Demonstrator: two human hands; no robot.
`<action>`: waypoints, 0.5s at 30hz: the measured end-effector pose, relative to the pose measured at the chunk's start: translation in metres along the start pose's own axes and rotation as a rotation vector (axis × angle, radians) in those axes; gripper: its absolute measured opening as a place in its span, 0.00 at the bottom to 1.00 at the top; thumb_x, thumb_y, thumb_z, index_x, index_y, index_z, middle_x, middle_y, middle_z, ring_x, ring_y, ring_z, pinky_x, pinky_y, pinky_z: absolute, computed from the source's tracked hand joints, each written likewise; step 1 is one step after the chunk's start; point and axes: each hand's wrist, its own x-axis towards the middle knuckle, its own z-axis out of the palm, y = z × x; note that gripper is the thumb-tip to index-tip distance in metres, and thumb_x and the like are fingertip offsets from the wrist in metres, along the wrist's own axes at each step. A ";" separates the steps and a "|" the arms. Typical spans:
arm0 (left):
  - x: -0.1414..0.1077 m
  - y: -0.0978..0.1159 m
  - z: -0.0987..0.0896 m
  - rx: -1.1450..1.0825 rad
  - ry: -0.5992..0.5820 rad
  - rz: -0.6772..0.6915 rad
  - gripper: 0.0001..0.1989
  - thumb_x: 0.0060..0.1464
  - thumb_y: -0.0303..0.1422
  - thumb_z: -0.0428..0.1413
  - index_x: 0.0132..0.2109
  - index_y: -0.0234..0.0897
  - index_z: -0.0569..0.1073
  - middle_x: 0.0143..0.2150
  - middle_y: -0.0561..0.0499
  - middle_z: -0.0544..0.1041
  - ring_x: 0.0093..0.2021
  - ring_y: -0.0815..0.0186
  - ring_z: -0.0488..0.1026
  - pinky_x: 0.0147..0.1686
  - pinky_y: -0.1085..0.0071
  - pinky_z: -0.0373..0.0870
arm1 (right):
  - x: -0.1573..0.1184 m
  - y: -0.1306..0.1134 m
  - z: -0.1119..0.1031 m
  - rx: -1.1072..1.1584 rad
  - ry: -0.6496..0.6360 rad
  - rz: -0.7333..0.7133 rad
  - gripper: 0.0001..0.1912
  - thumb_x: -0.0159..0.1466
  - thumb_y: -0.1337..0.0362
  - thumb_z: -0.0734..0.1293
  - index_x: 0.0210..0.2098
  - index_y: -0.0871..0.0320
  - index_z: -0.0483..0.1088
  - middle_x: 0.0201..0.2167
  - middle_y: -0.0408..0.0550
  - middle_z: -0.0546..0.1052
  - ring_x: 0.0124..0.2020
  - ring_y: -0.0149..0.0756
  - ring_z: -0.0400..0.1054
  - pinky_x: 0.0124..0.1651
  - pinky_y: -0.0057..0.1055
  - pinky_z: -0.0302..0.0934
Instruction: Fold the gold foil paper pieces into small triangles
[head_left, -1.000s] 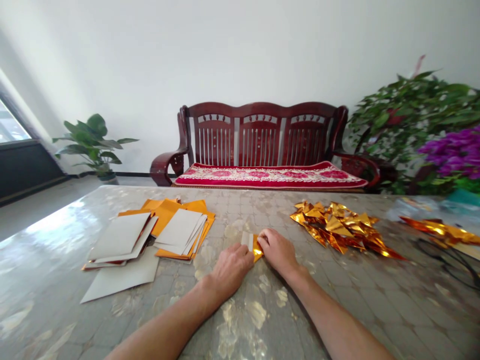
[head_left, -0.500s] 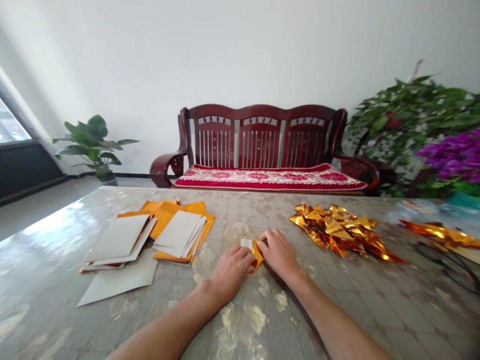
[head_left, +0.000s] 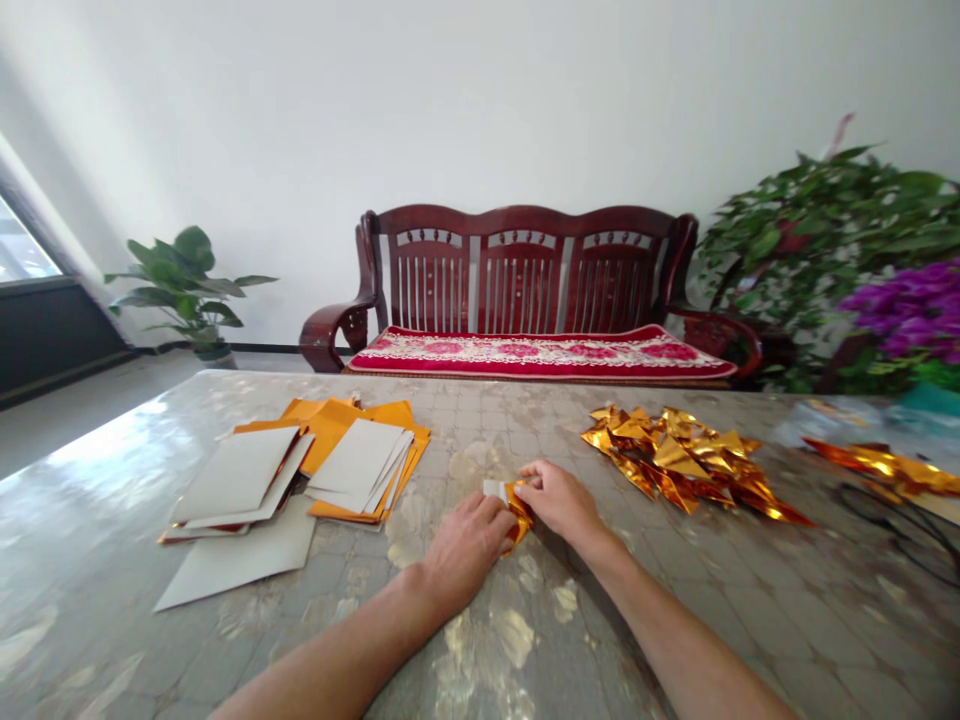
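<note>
A small piece of gold foil paper (head_left: 519, 516) with a pale strip at its upper left lies on the table between my hands. My left hand (head_left: 469, 545) presses on its left side, fingers together and bent over it. My right hand (head_left: 561, 503) pinches its upper right edge between thumb and fingers. To the left are a stack of pale grey sheets (head_left: 232, 475) and a second stack of pale sheets (head_left: 360, 465) on orange paper. Folded gold foil pieces (head_left: 679, 450) lie in a heap to the right.
The patterned table (head_left: 750, 620) carries a black cable (head_left: 892, 525), more gold foil (head_left: 885, 465) and clear plastic (head_left: 829, 420) at the right. Behind it stand a dark red wooden bench (head_left: 521, 270), a potted plant (head_left: 184, 285) and purple flowers (head_left: 911, 310).
The foil between my hands shows more of its gold surface at the lower right. My right hand has shifted slightly, its fingers drawn closer together at the foil's upper edge.
</note>
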 end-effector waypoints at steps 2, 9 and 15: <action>0.000 0.000 0.000 -0.022 0.006 0.000 0.06 0.63 0.32 0.53 0.46 0.40 0.72 0.46 0.51 0.74 0.47 0.64 0.69 0.50 0.68 0.68 | -0.001 -0.001 0.001 -0.014 0.000 0.002 0.11 0.58 0.57 0.67 0.39 0.51 0.77 0.33 0.42 0.81 0.35 0.35 0.74 0.31 0.26 0.54; -0.002 0.002 -0.005 0.051 -0.001 -0.079 0.08 0.62 0.36 0.55 0.47 0.41 0.70 0.46 0.50 0.74 0.48 0.60 0.69 0.49 0.64 0.67 | -0.008 -0.002 0.009 -0.055 0.086 -0.020 0.09 0.59 0.57 0.66 0.35 0.48 0.77 0.32 0.39 0.80 0.33 0.34 0.72 0.30 0.27 0.52; -0.002 0.002 -0.009 0.063 0.011 -0.126 0.15 0.58 0.40 0.59 0.50 0.42 0.68 0.51 0.51 0.73 0.51 0.58 0.68 0.49 0.62 0.67 | -0.013 0.001 0.015 -0.071 0.186 -0.127 0.06 0.59 0.61 0.66 0.35 0.50 0.76 0.33 0.40 0.79 0.37 0.34 0.71 0.34 0.27 0.54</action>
